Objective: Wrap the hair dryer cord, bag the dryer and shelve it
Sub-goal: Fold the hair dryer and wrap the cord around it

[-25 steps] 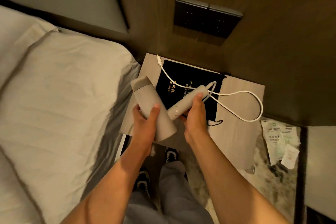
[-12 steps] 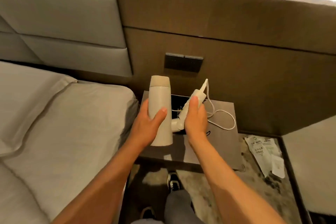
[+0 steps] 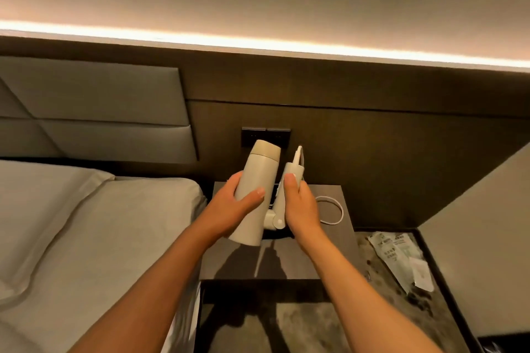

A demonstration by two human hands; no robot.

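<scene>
Hair dryer (image 3: 255,195) is held above the nightstand (image 3: 329,252): barrel gripped by left hand (image 3: 229,209), folded handle clasped by right hand (image 3: 301,206), probably for compact wrapping. Cord (image 3: 332,209) trails loose.

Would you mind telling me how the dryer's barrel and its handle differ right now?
The barrel is thick and wide; the handle is slim and flat-sided. The left hand grips the barrel, while the right hand grips the handle. The cord leaves from the handle, not the barrel. Both are cream and point upward, folded close together.
</scene>
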